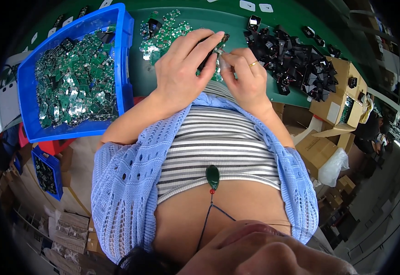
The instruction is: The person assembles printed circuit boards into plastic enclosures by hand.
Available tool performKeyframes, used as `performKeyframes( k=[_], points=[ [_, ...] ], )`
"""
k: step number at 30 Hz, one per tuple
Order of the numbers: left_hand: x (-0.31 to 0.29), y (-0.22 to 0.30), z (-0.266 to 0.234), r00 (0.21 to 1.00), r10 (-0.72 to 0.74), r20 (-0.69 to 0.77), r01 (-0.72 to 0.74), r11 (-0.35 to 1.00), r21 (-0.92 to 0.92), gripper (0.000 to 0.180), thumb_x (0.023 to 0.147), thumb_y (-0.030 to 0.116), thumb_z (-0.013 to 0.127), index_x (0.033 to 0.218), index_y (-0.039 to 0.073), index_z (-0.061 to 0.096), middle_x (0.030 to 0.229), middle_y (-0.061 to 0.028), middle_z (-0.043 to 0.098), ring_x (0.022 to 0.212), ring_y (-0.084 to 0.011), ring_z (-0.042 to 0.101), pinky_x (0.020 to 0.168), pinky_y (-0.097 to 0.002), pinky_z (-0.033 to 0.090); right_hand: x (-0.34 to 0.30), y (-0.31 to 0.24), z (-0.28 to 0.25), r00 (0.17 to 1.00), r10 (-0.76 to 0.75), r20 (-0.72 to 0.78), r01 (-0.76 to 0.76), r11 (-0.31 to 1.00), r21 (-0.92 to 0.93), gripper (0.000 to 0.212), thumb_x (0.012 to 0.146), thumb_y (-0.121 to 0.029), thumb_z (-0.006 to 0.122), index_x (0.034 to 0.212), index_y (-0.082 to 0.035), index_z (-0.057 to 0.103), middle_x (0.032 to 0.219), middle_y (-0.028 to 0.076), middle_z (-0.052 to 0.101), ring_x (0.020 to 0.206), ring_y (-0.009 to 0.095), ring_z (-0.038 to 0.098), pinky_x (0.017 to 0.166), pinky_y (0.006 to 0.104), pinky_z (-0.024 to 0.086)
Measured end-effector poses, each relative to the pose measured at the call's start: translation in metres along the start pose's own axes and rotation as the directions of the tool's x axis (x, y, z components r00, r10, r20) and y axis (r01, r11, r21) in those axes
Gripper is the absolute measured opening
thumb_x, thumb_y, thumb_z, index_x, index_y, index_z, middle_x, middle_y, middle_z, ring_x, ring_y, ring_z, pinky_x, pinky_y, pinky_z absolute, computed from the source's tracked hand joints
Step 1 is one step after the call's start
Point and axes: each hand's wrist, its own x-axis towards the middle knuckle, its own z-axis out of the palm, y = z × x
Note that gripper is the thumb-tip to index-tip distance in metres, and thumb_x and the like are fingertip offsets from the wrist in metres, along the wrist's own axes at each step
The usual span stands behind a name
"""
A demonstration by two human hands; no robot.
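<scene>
My left hand (179, 66) is closed around a black plastic housing (205, 61), gripping it between thumb and fingers over the green work table (142, 75). Close beside it on the right, my right hand (246, 78), with a ring on one finger, is pinched at the housing's edge. Whatever lies between those right fingertips is too small and covered to make out. Small green circuit boards (175, 30) are spread beyond my left hand, and a few more show under the two hands. To the right lies a heap of black plastic housings (296, 59), some with thin wires.
A blue bin (126, 50) full of green circuit boards stands at the left. Cardboard boxes (333, 98) sit by the table's right end, with a clear plastic bag (334, 166) below. A smaller blue bin (55, 176) with boards is low on the left.
</scene>
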Motion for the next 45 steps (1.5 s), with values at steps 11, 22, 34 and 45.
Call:
performKeyframes(
  k=[11,22,34,45],
  points=[
    [-0.0002,0.0004,-0.0008,0.997,-0.079,0.022,0.08,0.992,-0.092,0.034,0.071,0.006,0.064,0.104,0.012,0.062,0.098,-0.0004,0.059,0.08,-0.0182,0.059,0.061,-0.0279,0.05,0.0022,-0.0007,-0.0047,1.0,-0.023,-0.016,0.022,0.999,-0.042,0.019,0.068,0.001,0.065,0.085,-0.002,0.056,0.081,0.008,0.055,0.067,0.024,0.057,0.053,0.032,0.047],
    [0.0003,0.0001,0.0005,0.998,-0.056,0.016,0.057,0.997,-0.06,0.034,0.071,0.006,0.064,0.104,0.013,0.062,0.097,-0.0001,0.059,0.079,-0.0177,0.059,0.06,-0.0273,0.05,0.0042,-0.0003,-0.0051,0.999,-0.046,-0.007,0.046,0.998,-0.041,0.018,0.069,0.001,0.065,0.085,-0.002,0.055,0.079,0.008,0.055,0.067,0.024,0.057,0.053,0.0327,0.047],
    [-0.0012,-0.0001,-0.0009,0.995,-0.049,0.081,0.062,0.986,-0.157,0.038,0.073,-0.002,0.063,0.11,0.005,0.06,0.101,-0.01,0.059,0.083,-0.0192,0.061,0.069,-0.0256,0.05,0.0038,-0.0015,-0.006,0.999,-0.025,0.038,0.027,0.998,-0.056,0.02,0.069,0.002,0.064,0.087,-0.002,0.056,0.083,0.009,0.055,0.069,0.024,0.058,0.055,0.0329,0.048],
    [-0.0056,-0.0044,0.0015,0.98,-0.162,0.113,0.19,0.929,-0.316,0.037,0.077,-0.005,0.06,0.113,0.003,0.058,0.102,-0.0095,0.056,0.083,-0.0127,0.057,0.067,-0.0198,0.047,0.0013,0.0049,-0.0014,1.0,-0.01,-0.012,0.011,0.999,0.047,0.018,0.07,0.003,0.062,0.087,-0.001,0.059,0.08,0.009,0.058,0.069,0.025,0.059,0.056,0.0324,0.048]
  ],
)
